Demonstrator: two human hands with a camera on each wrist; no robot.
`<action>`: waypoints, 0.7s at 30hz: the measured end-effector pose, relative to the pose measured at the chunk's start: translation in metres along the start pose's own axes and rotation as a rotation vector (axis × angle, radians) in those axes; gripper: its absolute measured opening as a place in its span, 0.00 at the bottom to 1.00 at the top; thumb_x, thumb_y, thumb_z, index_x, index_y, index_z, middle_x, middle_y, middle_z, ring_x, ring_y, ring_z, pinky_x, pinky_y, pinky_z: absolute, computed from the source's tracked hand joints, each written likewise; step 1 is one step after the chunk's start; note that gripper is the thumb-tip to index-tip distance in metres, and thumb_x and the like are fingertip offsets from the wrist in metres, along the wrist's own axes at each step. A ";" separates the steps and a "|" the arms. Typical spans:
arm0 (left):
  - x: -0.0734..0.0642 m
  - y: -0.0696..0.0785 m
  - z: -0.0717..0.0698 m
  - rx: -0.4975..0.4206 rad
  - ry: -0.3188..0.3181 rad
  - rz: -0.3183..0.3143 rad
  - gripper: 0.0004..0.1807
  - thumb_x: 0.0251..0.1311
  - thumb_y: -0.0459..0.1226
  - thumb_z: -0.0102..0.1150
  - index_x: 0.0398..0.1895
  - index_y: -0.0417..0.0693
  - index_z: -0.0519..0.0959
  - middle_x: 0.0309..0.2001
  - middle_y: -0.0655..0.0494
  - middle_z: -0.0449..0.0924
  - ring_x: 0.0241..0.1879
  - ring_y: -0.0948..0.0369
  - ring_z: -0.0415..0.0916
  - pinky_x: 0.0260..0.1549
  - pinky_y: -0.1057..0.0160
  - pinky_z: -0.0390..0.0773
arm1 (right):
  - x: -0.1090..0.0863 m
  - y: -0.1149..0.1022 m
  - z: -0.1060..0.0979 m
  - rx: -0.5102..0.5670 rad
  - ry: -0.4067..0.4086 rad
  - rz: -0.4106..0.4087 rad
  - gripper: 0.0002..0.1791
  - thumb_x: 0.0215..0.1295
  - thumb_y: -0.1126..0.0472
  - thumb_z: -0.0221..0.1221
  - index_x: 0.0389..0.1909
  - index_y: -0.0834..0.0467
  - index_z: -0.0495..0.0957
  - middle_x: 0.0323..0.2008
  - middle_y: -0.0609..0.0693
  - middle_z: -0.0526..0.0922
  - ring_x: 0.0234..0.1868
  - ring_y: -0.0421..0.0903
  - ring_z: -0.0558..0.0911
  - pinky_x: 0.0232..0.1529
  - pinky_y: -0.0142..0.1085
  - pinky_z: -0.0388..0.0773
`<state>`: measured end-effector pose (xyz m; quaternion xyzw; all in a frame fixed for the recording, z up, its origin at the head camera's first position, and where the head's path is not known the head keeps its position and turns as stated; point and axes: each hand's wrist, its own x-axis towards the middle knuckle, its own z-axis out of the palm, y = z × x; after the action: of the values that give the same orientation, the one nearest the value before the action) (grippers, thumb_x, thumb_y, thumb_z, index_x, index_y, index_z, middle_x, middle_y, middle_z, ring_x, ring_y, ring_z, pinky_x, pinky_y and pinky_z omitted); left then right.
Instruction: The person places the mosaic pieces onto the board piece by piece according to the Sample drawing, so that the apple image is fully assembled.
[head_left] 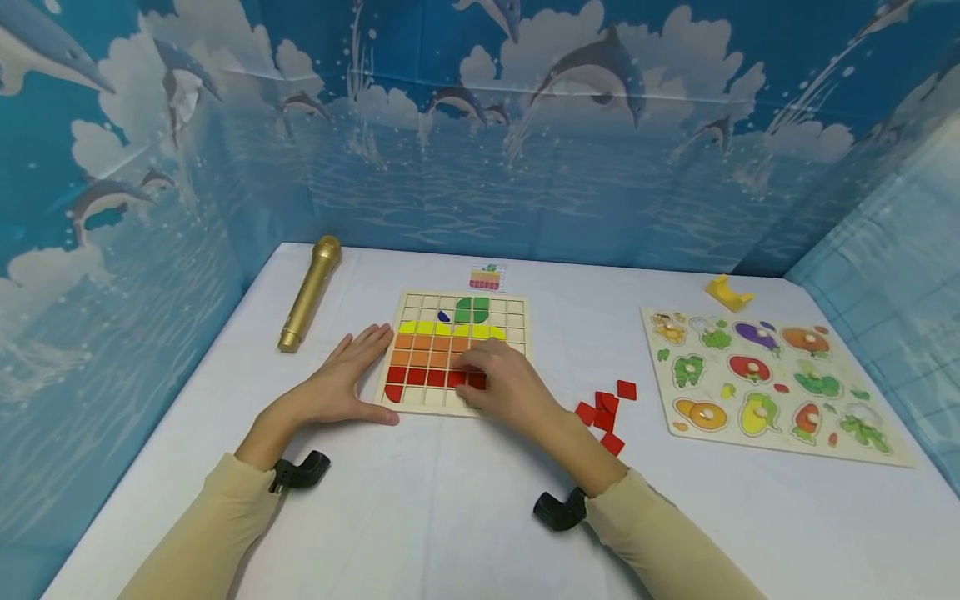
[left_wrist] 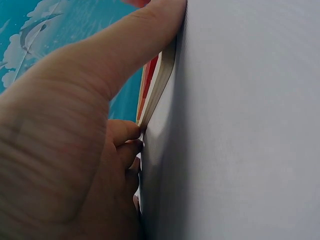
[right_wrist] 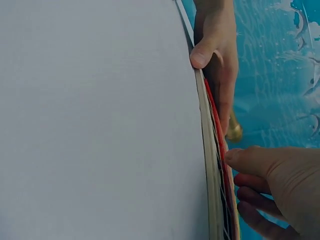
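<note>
A wooden grid board (head_left: 517,308) lies on the white table, its cells filled with red tiles (head_left: 416,377), orange tiles (head_left: 420,342), yellow tiles (head_left: 425,327) and green tiles (head_left: 472,310). A small dark blue piece (head_left: 444,317) is beside the green ones. My left hand (head_left: 341,379) rests at the board's left edge, fingers spread, thumb by the near corner. Over the right part of the red rows is my right hand (head_left: 506,383), thumb and fingertips apart, at the board. In the right wrist view its thumb (right_wrist: 245,159) meets the tile layer; no lifted tile shows between the fingers.
Several loose red tiles (head_left: 604,419) lie right of the right forearm. Farther right is a vegetable puzzle board (head_left: 660,400), with a yellow bracket-like piece (head_left: 727,294) behind it. A gold microphone (head_left: 309,296) lies at left; a small pattern card (head_left: 487,277) sits behind the grid board.
</note>
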<state>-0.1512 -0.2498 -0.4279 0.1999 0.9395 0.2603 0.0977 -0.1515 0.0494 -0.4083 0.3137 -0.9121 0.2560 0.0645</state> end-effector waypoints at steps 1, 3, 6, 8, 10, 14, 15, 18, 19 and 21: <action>0.000 0.000 0.000 -0.001 0.001 0.001 0.75 0.43 0.62 0.82 0.87 0.44 0.46 0.87 0.46 0.42 0.87 0.49 0.33 0.84 0.39 0.32 | -0.002 0.001 -0.001 0.002 0.007 0.001 0.15 0.63 0.59 0.75 0.50 0.55 0.89 0.46 0.48 0.89 0.50 0.47 0.83 0.58 0.43 0.85; 0.000 -0.002 0.001 0.001 0.002 0.001 0.75 0.43 0.62 0.82 0.87 0.44 0.46 0.87 0.46 0.42 0.87 0.48 0.33 0.84 0.39 0.32 | -0.005 0.004 -0.004 0.009 0.017 0.009 0.15 0.62 0.59 0.74 0.50 0.55 0.89 0.46 0.47 0.89 0.50 0.46 0.83 0.57 0.42 0.85; -0.001 -0.003 0.001 0.000 0.003 -0.004 0.75 0.43 0.62 0.82 0.87 0.44 0.46 0.87 0.47 0.42 0.87 0.49 0.33 0.84 0.39 0.32 | -0.011 0.008 -0.009 0.020 0.024 0.025 0.16 0.62 0.60 0.74 0.51 0.55 0.89 0.45 0.47 0.88 0.47 0.44 0.82 0.55 0.41 0.85; -0.001 -0.003 0.002 0.000 0.005 -0.003 0.75 0.42 0.62 0.82 0.87 0.44 0.46 0.87 0.47 0.42 0.87 0.48 0.33 0.84 0.39 0.32 | -0.016 0.011 -0.013 0.029 0.025 0.042 0.16 0.62 0.60 0.74 0.51 0.55 0.89 0.45 0.46 0.88 0.47 0.44 0.82 0.54 0.40 0.86; 0.000 -0.003 0.002 0.000 0.005 -0.001 0.75 0.42 0.62 0.82 0.87 0.44 0.47 0.87 0.46 0.42 0.87 0.48 0.33 0.84 0.39 0.32 | -0.022 0.016 -0.019 0.039 0.028 0.063 0.15 0.63 0.61 0.73 0.51 0.55 0.89 0.44 0.46 0.88 0.47 0.43 0.82 0.52 0.40 0.86; 0.000 -0.002 0.002 0.004 0.005 0.006 0.75 0.42 0.63 0.82 0.86 0.43 0.47 0.87 0.46 0.43 0.86 0.48 0.34 0.84 0.40 0.32 | -0.035 0.027 -0.033 0.073 0.033 0.108 0.15 0.63 0.62 0.74 0.51 0.56 0.89 0.44 0.46 0.88 0.46 0.44 0.83 0.49 0.40 0.86; 0.000 -0.002 0.001 0.004 0.005 0.007 0.75 0.42 0.63 0.82 0.86 0.43 0.47 0.87 0.46 0.43 0.86 0.48 0.34 0.84 0.40 0.33 | -0.039 0.031 -0.037 0.079 0.035 0.119 0.15 0.63 0.62 0.73 0.51 0.56 0.89 0.44 0.47 0.88 0.45 0.44 0.83 0.49 0.40 0.86; 0.000 -0.002 0.001 0.003 0.005 0.011 0.75 0.43 0.63 0.82 0.86 0.43 0.47 0.87 0.46 0.43 0.86 0.48 0.34 0.84 0.39 0.33 | -0.050 0.043 -0.048 0.082 0.043 0.142 0.16 0.64 0.62 0.73 0.52 0.57 0.88 0.46 0.48 0.89 0.46 0.47 0.84 0.50 0.43 0.87; 0.000 -0.002 0.000 0.001 0.006 0.014 0.75 0.43 0.62 0.82 0.86 0.43 0.47 0.87 0.46 0.43 0.86 0.47 0.34 0.84 0.39 0.33 | -0.054 0.047 -0.052 0.077 0.047 0.149 0.16 0.64 0.63 0.73 0.52 0.57 0.88 0.47 0.49 0.89 0.46 0.47 0.84 0.50 0.44 0.87; 0.000 -0.002 0.000 -0.001 0.007 0.019 0.74 0.43 0.62 0.82 0.86 0.42 0.47 0.87 0.45 0.43 0.86 0.47 0.35 0.84 0.39 0.33 | -0.063 0.057 -0.058 0.059 0.057 0.164 0.16 0.64 0.63 0.73 0.52 0.57 0.88 0.47 0.49 0.89 0.46 0.49 0.84 0.49 0.46 0.87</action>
<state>-0.1515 -0.2510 -0.4289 0.2078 0.9378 0.2625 0.0922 -0.1384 0.1508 -0.3997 0.2324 -0.9245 0.2961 0.0600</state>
